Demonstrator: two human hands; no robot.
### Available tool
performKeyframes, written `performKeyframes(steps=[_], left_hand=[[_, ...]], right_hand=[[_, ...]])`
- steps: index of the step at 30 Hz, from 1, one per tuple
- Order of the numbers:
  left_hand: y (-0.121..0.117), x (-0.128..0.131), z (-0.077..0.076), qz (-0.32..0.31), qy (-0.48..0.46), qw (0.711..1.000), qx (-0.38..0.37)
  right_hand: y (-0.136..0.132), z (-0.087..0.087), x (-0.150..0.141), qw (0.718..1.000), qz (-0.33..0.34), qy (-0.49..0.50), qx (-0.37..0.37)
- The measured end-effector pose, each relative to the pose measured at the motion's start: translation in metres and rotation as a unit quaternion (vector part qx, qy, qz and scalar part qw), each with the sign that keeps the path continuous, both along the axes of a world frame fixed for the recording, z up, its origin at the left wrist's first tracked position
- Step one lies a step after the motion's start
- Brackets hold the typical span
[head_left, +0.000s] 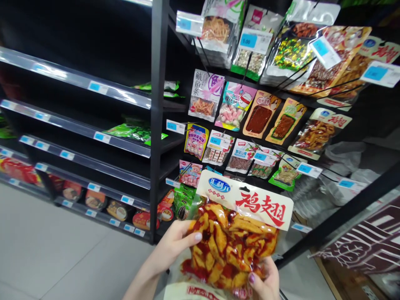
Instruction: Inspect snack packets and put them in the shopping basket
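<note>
Hanging snack packets with blue price tags crowded the black wire pegs ahead, leaving little gap between rows. A black metal upright post split the display. To its left, the dark upper shelves lay mostly open, and the grey tiled floor stood bare.

Two hands show at the bottom: the left hand and the right hand, with one snack packet between them. Roughly sixteen hanging snack bags fill the peg rack (those at the top overlap, so the tally is loose). Four shelf rails carry blue price tags. About six round bowls line the lowest shelf
</note>
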State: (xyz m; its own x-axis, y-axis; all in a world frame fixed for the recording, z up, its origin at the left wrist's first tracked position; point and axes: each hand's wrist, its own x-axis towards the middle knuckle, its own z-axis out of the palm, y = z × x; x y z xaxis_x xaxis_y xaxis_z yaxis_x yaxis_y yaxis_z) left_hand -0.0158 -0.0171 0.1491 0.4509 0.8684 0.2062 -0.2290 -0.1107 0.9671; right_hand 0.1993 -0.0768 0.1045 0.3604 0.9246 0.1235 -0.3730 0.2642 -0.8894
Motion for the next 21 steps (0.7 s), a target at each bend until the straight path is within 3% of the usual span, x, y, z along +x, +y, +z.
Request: performKeyframes(steps=[9,21], left_hand=[[-0.003,0.002,0.002,-0.003,-0.009,1.0,-0.003],[-0.009,0.001,0.009,0.012,0.028,0.999,0.014]], right_hand=[[-0.001,-0.012,0.006,0.999,-0.031,0.008,-0.008],[0.001,-0.006,0.005,1.0,0.006,0.005,0.004]])
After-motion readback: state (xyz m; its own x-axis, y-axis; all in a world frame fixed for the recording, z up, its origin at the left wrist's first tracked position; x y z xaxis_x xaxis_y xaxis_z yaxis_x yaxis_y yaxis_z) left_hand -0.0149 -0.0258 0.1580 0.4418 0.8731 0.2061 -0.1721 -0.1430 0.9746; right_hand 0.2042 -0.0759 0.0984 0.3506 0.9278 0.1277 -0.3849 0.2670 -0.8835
